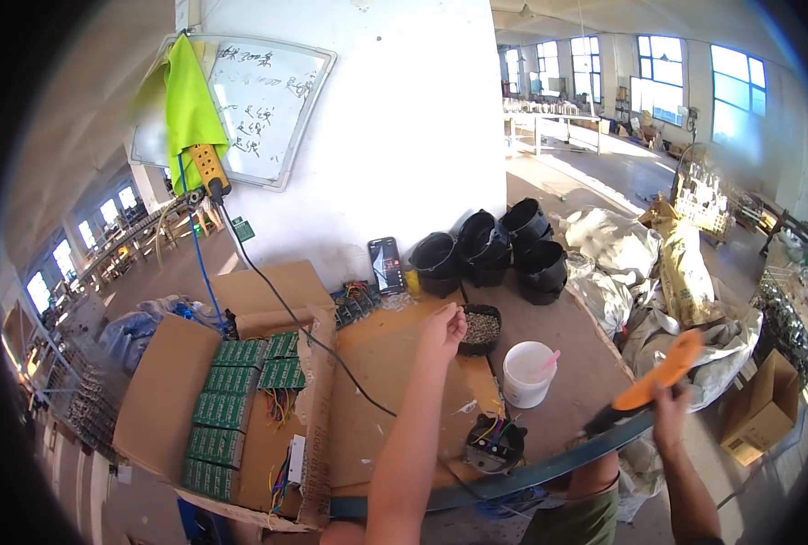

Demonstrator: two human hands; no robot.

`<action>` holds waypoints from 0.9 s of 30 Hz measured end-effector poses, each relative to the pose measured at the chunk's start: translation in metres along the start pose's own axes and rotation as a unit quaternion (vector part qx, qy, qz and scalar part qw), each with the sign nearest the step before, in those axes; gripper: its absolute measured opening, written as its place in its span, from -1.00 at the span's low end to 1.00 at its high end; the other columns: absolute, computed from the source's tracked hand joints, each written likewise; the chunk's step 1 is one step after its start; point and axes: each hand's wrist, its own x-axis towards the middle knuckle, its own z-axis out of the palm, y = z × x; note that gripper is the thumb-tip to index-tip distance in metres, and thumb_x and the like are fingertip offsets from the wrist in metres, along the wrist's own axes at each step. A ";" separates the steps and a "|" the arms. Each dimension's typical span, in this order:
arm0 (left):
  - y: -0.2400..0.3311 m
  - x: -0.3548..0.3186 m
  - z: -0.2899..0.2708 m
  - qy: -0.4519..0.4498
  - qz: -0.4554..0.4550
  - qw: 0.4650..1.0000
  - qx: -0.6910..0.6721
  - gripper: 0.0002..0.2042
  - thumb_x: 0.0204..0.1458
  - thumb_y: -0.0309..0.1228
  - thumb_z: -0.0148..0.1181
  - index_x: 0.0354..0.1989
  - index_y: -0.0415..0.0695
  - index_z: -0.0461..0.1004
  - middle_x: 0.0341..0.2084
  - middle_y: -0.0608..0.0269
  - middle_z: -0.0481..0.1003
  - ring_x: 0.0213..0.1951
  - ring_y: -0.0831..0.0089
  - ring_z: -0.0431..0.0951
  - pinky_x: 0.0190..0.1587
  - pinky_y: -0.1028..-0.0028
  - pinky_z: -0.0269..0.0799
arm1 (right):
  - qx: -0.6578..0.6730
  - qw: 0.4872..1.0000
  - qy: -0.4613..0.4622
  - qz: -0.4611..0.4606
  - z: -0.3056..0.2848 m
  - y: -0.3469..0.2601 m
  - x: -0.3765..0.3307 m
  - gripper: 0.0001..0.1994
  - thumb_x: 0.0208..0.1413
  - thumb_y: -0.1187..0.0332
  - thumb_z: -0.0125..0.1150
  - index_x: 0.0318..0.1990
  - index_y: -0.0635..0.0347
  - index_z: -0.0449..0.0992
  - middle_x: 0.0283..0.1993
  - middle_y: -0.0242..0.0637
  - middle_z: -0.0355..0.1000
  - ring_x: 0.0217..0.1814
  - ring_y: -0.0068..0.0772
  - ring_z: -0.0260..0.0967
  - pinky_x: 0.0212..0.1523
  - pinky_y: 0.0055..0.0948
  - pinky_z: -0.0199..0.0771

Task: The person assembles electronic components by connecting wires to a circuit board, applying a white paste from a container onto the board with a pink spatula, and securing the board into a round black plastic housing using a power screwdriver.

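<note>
Here, at a worn plywood bench (395,363), the left hand (442,329) reaches forward with fingertips pinched together just beside the rim of a small round black bowl (481,329) heaped with pale, grainy bits; whether anything is held between the fingertips is too small to tell. The right hand (669,409), out past the bench's curved metal edge, is clenched on the dark grip of an orange-handled tool (654,386), whose working end is hidden. A smooth white plastic bucket (526,374) stands near the bowl, and a black part with coloured wires (495,440) lies near the edge. An open cardboard box (163,391) at left holds rows of green circuit boards (231,404).
</note>
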 end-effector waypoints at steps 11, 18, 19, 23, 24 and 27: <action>-0.005 -0.239 -0.002 -0.004 -0.031 0.996 -0.079 -0.83 0.26 -0.43 0.09 -0.07 -0.25 0.44 -0.30 0.23 0.47 -0.32 0.46 0.45 -0.29 0.53 0.45 | 0.584 0.799 -0.124 0.066 0.092 -0.088 -0.070 -0.43 0.28 0.03 0.06 0.27 0.24 0.20 -0.31 -0.39 0.25 -0.40 -0.59 0.15 -0.36 -0.57 0.22; -0.067 -0.323 0.012 -0.012 -0.134 0.978 -0.162 -0.83 0.28 -0.36 0.08 -0.15 -0.23 0.44 -0.35 0.25 0.43 -0.40 0.51 0.34 -0.34 0.55 0.31 | 0.496 0.844 -0.196 -0.056 0.118 -0.113 -0.108 -0.35 0.17 0.05 0.14 0.34 0.14 0.15 -0.31 -0.30 0.28 -0.35 -0.44 0.24 -0.32 -0.44 0.30; -0.073 -0.326 0.013 -0.017 -0.146 0.975 -0.165 -0.83 0.28 -0.35 0.08 -0.15 -0.22 0.44 -0.35 0.25 0.43 -0.40 0.51 0.34 -0.35 0.56 0.30 | 0.515 0.835 -0.192 -0.018 0.115 -0.112 -0.110 -0.43 0.12 0.17 0.20 0.25 0.10 0.20 -0.31 -0.27 0.28 -0.35 -0.38 0.26 -0.31 -0.39 0.33; -0.081 -0.330 0.016 -0.052 -0.153 0.973 -0.165 -0.83 0.30 -0.36 0.05 -0.14 -0.22 0.44 -0.38 0.24 0.45 -0.48 0.56 0.33 -0.49 0.61 0.23 | 0.517 0.833 -0.194 -0.016 0.119 -0.117 -0.115 -0.65 0.15 0.26 0.23 -0.09 0.06 0.15 -0.40 -0.37 0.26 -0.48 -0.50 0.18 -0.39 -0.42 0.24; -0.081 -0.329 0.016 -0.070 -0.152 0.972 -0.165 -0.83 0.31 -0.37 0.04 -0.13 -0.23 0.45 -0.38 0.24 0.46 -0.51 0.58 0.33 -0.52 0.62 0.21 | 0.514 0.835 -0.194 -0.015 0.119 -0.116 -0.116 -0.64 0.17 0.22 0.24 -0.09 0.06 0.15 -0.41 -0.38 0.25 -0.50 -0.52 0.16 -0.40 -0.42 0.22; -0.082 -0.332 0.024 -0.028 -0.126 0.983 -0.127 -0.84 0.28 -0.40 0.09 -0.20 -0.24 0.49 -0.38 0.19 0.51 -0.56 0.57 0.37 -0.60 0.63 0.21 | 0.503 0.846 -0.177 -0.013 0.121 -0.115 -0.122 -0.58 0.20 0.08 0.25 -0.06 0.06 0.15 -0.43 -0.42 0.24 -0.53 -0.55 0.14 -0.41 -0.45 0.21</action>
